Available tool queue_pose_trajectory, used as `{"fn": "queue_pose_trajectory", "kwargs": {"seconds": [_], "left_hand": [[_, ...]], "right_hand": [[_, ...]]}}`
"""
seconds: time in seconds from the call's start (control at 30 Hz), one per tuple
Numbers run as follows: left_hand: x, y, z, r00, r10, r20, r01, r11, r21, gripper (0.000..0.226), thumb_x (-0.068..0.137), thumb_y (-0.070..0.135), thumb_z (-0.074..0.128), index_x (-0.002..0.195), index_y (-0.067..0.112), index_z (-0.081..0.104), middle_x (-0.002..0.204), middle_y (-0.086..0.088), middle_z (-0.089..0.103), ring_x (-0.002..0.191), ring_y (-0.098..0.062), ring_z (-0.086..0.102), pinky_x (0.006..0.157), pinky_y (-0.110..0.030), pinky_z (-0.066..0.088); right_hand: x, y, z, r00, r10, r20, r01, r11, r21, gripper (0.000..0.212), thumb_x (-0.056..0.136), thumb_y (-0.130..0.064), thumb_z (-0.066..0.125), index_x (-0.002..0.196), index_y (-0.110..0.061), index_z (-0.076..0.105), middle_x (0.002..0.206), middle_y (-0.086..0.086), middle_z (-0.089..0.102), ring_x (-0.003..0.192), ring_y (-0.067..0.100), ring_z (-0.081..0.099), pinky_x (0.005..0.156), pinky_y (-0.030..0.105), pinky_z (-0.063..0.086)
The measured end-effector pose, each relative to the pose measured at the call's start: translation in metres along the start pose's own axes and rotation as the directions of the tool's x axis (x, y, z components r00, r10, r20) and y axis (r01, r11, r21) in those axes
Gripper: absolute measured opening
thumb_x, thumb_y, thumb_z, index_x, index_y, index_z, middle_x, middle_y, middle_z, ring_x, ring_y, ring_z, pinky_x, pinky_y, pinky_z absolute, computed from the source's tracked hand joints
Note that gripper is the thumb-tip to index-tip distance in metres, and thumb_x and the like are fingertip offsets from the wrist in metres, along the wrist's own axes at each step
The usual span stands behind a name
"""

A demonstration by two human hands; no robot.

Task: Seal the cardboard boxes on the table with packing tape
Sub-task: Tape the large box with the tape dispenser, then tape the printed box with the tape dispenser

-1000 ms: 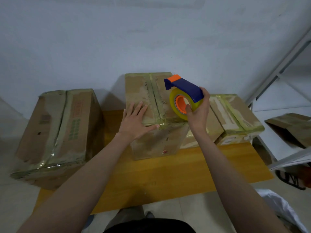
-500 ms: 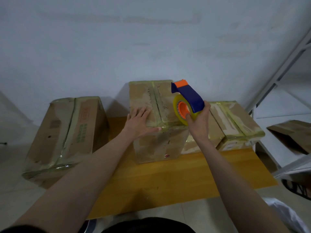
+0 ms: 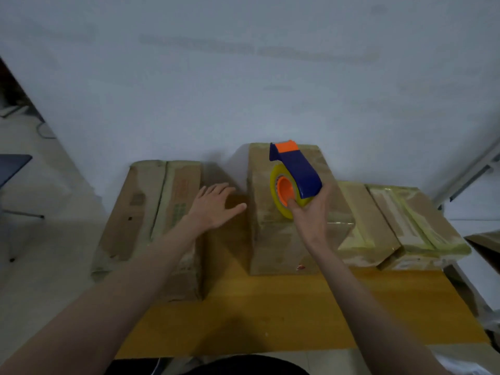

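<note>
Three taped cardboard boxes stand on a wooden table [image 3: 297, 315]. The tall middle box [image 3: 259, 190] is at the back centre, the wide left box [image 3: 151, 212] overhangs the table's left side, and a low right box [image 3: 405, 226] lies to the right. My right hand [image 3: 311, 215] grips a blue and orange tape dispenser [image 3: 293, 177] with a yellow tape roll, held over the middle box's top. My left hand [image 3: 213, 204] hovers with fingers spread between the left box and the middle box, holding nothing.
A white wall rises right behind the boxes. A metal shelf frame [image 3: 468, 174] stands at the right, with another cardboard piece [image 3: 487, 239] at the right edge. Floor and a dark chair or desk edge [image 3: 13, 163] lie to the left.
My left hand has lifted off the middle box's top and moved left toward the left box. The dispenser stays over the middle box. My head has turned, shifting the view.
</note>
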State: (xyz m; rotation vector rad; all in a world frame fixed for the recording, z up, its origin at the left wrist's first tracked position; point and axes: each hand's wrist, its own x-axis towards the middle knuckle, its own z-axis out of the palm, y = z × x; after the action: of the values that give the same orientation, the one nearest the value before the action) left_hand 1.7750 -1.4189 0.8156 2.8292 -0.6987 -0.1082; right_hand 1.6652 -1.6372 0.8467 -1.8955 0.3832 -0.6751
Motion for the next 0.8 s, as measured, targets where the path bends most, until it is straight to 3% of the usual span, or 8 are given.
{"fn": "queue_pose_trajectory", "kwargs": {"seconds": [0.2,0.33,0.4,0.53,0.67,0.8], "left_hand": [[-0.032,-0.124,-0.017,0.974,-0.226,0.013,0.226,0.974,0.015,0.073,0.094,0.071,0.038,0.149,0.023,0.042,0.158,-0.005,0.035,0.145,-0.031,0.031,0.122,-0.049,0.019],[-0.05,-0.195,-0.022,0.917,-0.396,0.06,0.396,0.918,0.012,0.053,0.094,0.055,0.051,0.137,0.025,0.049,0.15,-0.009,0.039,0.137,-0.041,0.034,0.115,-0.055,0.027],[-0.057,-0.223,-0.023,0.893,-0.442,0.086,0.447,0.893,-0.045,0.053,0.094,0.049,0.055,0.141,0.027,0.046,0.151,-0.011,0.034,0.13,-0.046,0.041,0.109,-0.055,0.036],[-0.06,-0.245,-0.022,0.911,-0.409,0.054,0.411,0.888,-0.206,0.055,0.095,0.038,0.06,0.144,0.017,0.046,0.152,-0.01,0.029,0.117,-0.04,0.057,0.097,-0.046,0.046],[-0.07,-0.238,-0.02,0.925,-0.379,0.016,0.375,0.908,-0.188,0.054,0.097,0.043,0.058,0.141,0.013,0.049,0.149,-0.011,0.03,0.111,-0.041,0.059,0.093,-0.046,0.05],[-0.099,-0.209,-0.014,0.954,-0.297,0.03,0.297,0.936,-0.187,0.048,0.098,0.046,0.056,0.132,0.012,0.055,0.138,-0.008,0.037,0.096,-0.03,0.062,0.084,-0.039,0.053]], "right_hand": [[-0.025,-0.035,0.102,0.989,-0.049,0.141,0.042,0.998,0.048,0.06,0.085,-0.018,0.081,0.125,-0.027,0.038,0.115,-0.007,0.053,0.101,0.008,0.053,0.079,0.012,0.04],[-0.045,-0.049,0.152,0.978,-0.038,0.206,0.03,0.999,0.041,0.059,0.082,-0.015,0.081,0.118,-0.029,0.037,0.109,-0.009,0.056,0.096,0.0,0.056,0.073,0.011,0.041],[-0.056,-0.052,0.171,0.972,-0.011,0.235,0.005,1.0,0.025,0.058,0.082,-0.013,0.08,0.116,-0.027,0.036,0.108,-0.006,0.057,0.095,0.007,0.057,0.07,0.015,0.041],[-0.075,-0.05,0.195,0.965,0.051,0.256,-0.048,0.999,-0.017,0.056,0.083,-0.013,0.079,0.115,-0.028,0.035,0.108,-0.003,0.058,0.093,0.01,0.057,0.066,0.016,0.039],[-0.09,-0.047,0.203,0.968,0.1,0.23,-0.092,0.995,-0.044,0.058,0.084,-0.012,0.079,0.118,-0.029,0.035,0.111,-0.004,0.059,0.1,0.016,0.058,0.071,0.019,0.042],[-0.099,-0.043,0.197,0.975,0.138,0.176,-0.128,0.99,-0.065,0.061,0.084,-0.012,0.08,0.121,-0.029,0.035,0.112,-0.009,0.058,0.103,0.013,0.06,0.073,0.012,0.045]]}}
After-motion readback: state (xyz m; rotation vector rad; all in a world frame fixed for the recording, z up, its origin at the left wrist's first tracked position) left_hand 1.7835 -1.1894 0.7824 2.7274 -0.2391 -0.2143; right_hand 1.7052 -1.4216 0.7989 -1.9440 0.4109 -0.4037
